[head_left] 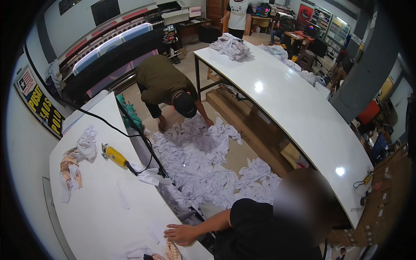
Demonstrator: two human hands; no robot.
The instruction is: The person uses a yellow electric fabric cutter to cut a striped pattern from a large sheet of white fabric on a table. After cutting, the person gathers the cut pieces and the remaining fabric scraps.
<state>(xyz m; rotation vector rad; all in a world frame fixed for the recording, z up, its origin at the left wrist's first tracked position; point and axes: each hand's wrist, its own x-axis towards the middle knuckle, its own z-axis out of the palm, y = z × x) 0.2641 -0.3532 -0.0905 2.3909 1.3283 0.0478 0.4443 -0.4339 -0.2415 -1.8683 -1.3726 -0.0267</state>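
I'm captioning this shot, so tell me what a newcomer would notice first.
Probably the heap of white cloth spread over the floor between the left table and the right table, with a person in olive stooping at its far end. Next, the bright yellow tool lying on the left table.

Black wall sign (44, 104): three rows, bold yellow capitals.

Crumpled white fabric scraps (195, 160) lie heaped across the tan floor (242, 158).

Both own hands out of view; forearms, wrists also outside frame; pose of fingers hidden.
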